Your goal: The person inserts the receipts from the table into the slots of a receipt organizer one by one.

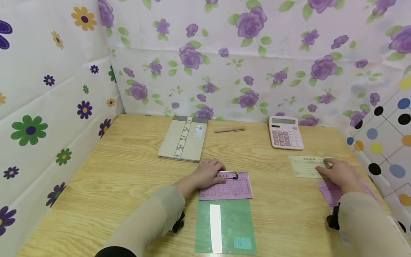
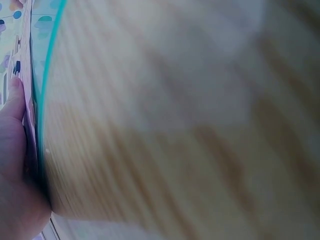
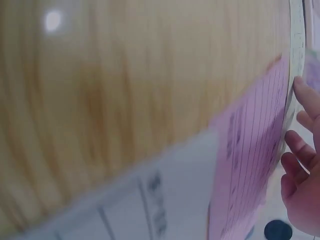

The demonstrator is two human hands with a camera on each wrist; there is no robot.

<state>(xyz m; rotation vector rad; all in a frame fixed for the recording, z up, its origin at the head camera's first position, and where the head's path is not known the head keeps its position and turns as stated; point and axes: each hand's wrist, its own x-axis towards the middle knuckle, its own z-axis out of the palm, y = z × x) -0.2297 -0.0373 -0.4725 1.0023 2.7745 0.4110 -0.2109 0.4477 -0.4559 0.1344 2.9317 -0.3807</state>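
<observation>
My left hand grips the top of a green clipboard by its metal clip; the thumb lies over a pink printed form under the clip. In the left wrist view that thumb runs along the pink form's surface, and the other fingers are out of sight. On the right, my right hand pinches the right end of a pale yellow slip between thumb and forefinger. Below this hand lies another pink form, partly covered by the wrist and sleeve.
A beige notebook lies toward the back, beside a tan pen. Further right is a pink calculator. White printed paper lies near the right wrist. Patterned cloth walls border the wooden table.
</observation>
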